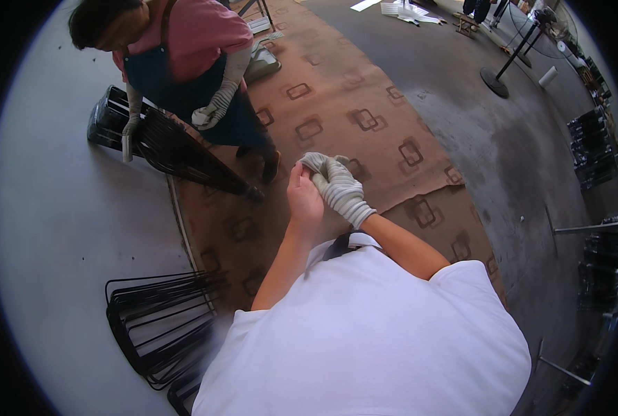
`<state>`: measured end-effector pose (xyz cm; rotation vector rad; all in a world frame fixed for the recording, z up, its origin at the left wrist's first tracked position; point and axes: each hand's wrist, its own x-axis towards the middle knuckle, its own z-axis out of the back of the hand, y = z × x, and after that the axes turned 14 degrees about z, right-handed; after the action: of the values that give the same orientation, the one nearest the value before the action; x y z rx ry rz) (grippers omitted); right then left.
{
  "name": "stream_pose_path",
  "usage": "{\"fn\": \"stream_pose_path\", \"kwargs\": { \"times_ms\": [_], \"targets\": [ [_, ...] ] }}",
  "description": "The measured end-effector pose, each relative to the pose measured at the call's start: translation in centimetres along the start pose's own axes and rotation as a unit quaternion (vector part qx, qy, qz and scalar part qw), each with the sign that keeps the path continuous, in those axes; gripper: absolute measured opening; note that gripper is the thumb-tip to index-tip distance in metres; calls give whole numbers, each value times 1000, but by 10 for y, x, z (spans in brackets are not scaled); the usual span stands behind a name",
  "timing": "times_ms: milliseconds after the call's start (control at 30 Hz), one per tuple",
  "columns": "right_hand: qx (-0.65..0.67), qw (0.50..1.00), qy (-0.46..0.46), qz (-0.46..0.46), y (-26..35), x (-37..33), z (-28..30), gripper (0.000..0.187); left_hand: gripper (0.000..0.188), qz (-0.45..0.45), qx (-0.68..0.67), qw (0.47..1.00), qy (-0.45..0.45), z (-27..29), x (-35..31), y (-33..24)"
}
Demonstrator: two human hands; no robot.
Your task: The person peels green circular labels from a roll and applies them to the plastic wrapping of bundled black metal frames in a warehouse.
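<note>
The gloved right hand (345,191) has its fingers curled over 1 loose pale glove (314,161) at the fingertips of the bare left hand (305,200), whose fingers press together, their grip unclear.

A brown patterned carpet (350,69) and standing fan (517,51) share grey floor (454,93).

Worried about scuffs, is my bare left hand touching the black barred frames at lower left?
Apart: the head view shows patterned brown carpet between your left hand and those barred frames.
</note>
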<state>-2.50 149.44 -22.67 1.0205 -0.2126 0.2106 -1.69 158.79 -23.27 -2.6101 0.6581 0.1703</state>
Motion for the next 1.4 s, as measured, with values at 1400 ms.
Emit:
{"fn": "stream_pose_path", "kwargs": {
  "times_ms": [1400],
  "targets": [
    [518,853,23,-60,-74,47,207,34,35,-89,407,909,-11,-129,94,72]
  ]
}}
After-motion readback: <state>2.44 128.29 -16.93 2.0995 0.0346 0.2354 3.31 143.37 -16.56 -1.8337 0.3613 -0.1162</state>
